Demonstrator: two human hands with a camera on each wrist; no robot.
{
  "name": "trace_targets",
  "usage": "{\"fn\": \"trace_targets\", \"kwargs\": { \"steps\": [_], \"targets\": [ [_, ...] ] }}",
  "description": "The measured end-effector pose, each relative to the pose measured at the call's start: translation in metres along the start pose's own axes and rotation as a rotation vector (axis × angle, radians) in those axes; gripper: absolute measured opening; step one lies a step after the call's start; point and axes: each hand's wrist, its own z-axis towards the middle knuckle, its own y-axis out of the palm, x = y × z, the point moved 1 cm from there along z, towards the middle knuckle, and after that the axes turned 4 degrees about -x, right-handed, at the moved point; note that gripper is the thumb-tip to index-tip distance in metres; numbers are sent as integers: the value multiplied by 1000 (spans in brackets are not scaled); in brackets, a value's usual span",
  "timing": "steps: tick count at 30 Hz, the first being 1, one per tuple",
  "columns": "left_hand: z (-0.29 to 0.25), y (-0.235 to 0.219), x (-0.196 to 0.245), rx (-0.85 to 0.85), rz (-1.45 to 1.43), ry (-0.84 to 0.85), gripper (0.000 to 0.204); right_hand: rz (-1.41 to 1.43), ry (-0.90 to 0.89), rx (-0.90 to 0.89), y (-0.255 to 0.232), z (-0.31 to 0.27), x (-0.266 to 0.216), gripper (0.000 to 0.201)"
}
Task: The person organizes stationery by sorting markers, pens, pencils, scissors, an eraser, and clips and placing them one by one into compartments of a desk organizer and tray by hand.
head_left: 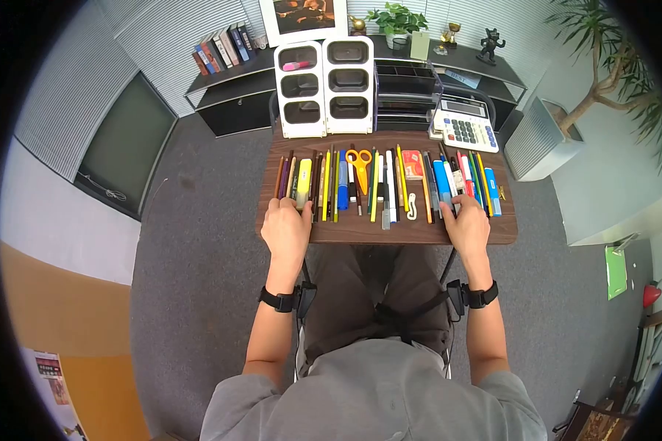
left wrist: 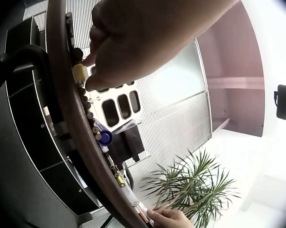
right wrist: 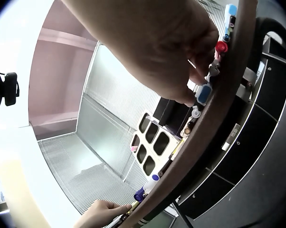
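A long row of pens, pencils and markers lies side by side on the brown table (head_left: 331,233). At its left end my left hand (head_left: 285,228) pinches the lower end of a yellow highlighter (head_left: 304,180) between thumb and fingers. My right hand (head_left: 468,226) has thumb and index finger on either side of a blue highlighter (head_left: 441,176), whose blue end (right wrist: 203,94) shows between them in the right wrist view. Orange-handled scissors (head_left: 360,167), a thick blue marker (head_left: 343,184), a red box (head_left: 413,165) and a white correction-tape-like piece (head_left: 411,206) lie between the hands.
Behind the row stand two white three-slot organizers (head_left: 324,88), a pink object (head_left: 296,66) in the top left slot. To their right are a dark clear-sided tray rack (head_left: 406,92) and a white calculator (head_left: 465,128). A potted plant (head_left: 552,140) stands beyond the table's right side.
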Motion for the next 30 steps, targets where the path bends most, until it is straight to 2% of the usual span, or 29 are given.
{"fn": "trace_targets", "kwargs": {
  "steps": [4,10,15,30],
  "targets": [
    [1,0,-1,17,-14,-12,26,-17,-42,39,3,-2,-1,29],
    [-2,2,1,28,-5,-9,25,85,-223,269,20,-2,14,17],
    [-7,0,0,13,-1,31,25,134,-256,291,21,-5,16,15],
    [-9,-5,-3,20,-28,6,28,154,-221,279,24,-7,18,15]
  ]
}}
